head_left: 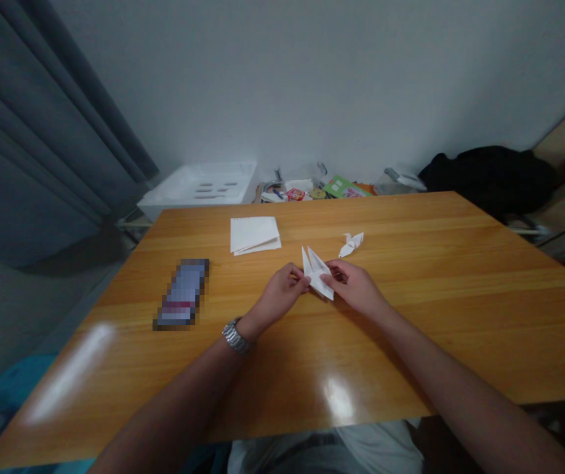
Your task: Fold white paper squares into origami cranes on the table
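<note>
Curtain [55,118]: one, grey-blue, hanging in folds at the far left.
Wooden tabletop [460,283]: one, glossy, spanning most of the width, with two bright reflections on its near half.
Smartphone [182,293]: one, lying on the left part of the wood, its screen pixelated.
White slotted tray [243,176]: one, beyond the far left edge of the tabletop, near the wall.
Wristwatch [236,336]: one, with a metal band, on the left wrist.
Folded paper [254,234]: one bundle, white and faintly lined, near the far edge; the number of layers cannot be told.
Left hand [282,289]: one, thumb and forefinger pinching the lower left edge of the origami piece.
Origami piece [318,271]: one, white, between both hands in mid-table, with two narrow points side by side facing away; whether it touches the wood cannot be told.
Green packet [344,187]: one, among small items behind the far edge.
Right hand [359,288]: one, gripping the origami piece's right side, thumb in front, fingers partly hidden behind.
Paper crane [351,245]: one, white, just beyond the right hand.
Black cloth [490,174]: one heap, at the far right.
</note>
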The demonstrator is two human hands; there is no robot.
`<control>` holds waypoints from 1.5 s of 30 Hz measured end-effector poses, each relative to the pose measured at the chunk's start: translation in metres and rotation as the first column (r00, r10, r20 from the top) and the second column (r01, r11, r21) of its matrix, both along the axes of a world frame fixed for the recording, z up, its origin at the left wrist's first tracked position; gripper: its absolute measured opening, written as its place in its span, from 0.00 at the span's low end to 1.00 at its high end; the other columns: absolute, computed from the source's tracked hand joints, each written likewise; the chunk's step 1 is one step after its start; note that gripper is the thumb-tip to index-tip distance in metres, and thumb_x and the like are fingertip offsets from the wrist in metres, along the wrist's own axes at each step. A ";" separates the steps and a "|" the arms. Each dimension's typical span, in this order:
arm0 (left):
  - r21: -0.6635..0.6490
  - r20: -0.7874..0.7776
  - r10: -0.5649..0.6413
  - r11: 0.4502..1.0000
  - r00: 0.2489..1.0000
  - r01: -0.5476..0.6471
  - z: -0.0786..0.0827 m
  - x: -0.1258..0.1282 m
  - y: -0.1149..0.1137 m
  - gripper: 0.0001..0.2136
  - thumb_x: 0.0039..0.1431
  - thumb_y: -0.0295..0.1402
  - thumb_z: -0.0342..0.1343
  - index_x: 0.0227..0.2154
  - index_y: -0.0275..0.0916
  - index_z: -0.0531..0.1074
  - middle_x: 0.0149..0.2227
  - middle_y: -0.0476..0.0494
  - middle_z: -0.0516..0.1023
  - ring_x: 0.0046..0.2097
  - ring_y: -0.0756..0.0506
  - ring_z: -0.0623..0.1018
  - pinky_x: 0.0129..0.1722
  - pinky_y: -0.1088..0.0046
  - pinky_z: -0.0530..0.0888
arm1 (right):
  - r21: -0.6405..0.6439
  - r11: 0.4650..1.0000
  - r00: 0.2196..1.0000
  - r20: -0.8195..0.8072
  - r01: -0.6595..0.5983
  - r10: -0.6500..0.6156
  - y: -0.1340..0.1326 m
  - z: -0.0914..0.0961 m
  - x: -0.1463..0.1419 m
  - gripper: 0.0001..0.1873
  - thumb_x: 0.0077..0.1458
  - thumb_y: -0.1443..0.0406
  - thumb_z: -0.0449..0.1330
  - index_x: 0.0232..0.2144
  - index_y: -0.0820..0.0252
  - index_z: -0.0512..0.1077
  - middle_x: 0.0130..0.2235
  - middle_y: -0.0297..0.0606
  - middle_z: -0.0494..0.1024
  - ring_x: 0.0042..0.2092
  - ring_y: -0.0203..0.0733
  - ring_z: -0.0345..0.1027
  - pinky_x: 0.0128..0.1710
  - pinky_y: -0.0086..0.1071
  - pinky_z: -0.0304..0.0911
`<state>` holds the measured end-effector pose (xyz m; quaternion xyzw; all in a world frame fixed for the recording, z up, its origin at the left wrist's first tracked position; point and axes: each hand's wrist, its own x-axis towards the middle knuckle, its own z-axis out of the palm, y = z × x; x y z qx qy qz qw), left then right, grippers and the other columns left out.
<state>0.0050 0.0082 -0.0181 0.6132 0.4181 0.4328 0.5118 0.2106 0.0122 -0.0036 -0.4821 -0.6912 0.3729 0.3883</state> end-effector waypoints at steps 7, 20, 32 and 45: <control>0.052 -0.143 0.051 0.998 0.988 -0.044 0.013 0.001 -0.004 0.12 0.61 0.40 0.61 0.34 0.38 0.65 0.36 0.43 0.77 0.36 0.47 0.80 0.35 0.71 0.76 | 0.018 0.999 0.998 0.043 0.042 -0.043 0.001 0.000 0.002 0.12 0.58 0.63 0.61 0.44 0.59 0.75 0.41 0.43 0.82 0.40 0.46 0.76 0.41 0.38 0.71; 0.523 -0.425 0.295 0.852 0.856 -0.034 0.019 -0.014 0.003 0.20 0.58 0.33 0.64 0.52 0.42 0.69 0.50 0.42 0.74 0.52 0.42 0.74 0.54 0.60 0.72 | 0.017 0.998 0.985 0.164 -0.053 0.050 -0.001 -0.001 0.004 0.12 0.58 0.66 0.61 0.44 0.58 0.79 0.43 0.42 0.84 0.42 0.46 0.78 0.44 0.38 0.70; 0.399 -0.592 0.151 0.909 0.791 0.125 0.021 -0.013 -0.003 0.05 0.63 0.33 0.58 0.40 0.40 0.74 0.38 0.45 0.77 0.41 0.44 0.76 0.41 0.69 0.71 | 0.106 0.988 0.956 0.285 -0.109 0.074 -0.004 0.003 -0.005 0.11 0.61 0.67 0.59 0.42 0.58 0.80 0.39 0.40 0.83 0.38 0.44 0.75 0.39 0.34 0.66; 0.417 -0.688 0.209 0.897 0.695 0.144 0.012 -0.015 -0.002 0.05 0.61 0.32 0.59 0.39 0.41 0.74 0.37 0.45 0.75 0.40 0.43 0.74 0.41 0.67 0.69 | 0.194 0.966 0.927 0.363 -0.173 0.093 0.004 -0.003 -0.011 0.08 0.59 0.72 0.60 0.38 0.61 0.79 0.38 0.42 0.77 0.40 0.43 0.72 0.41 0.34 0.65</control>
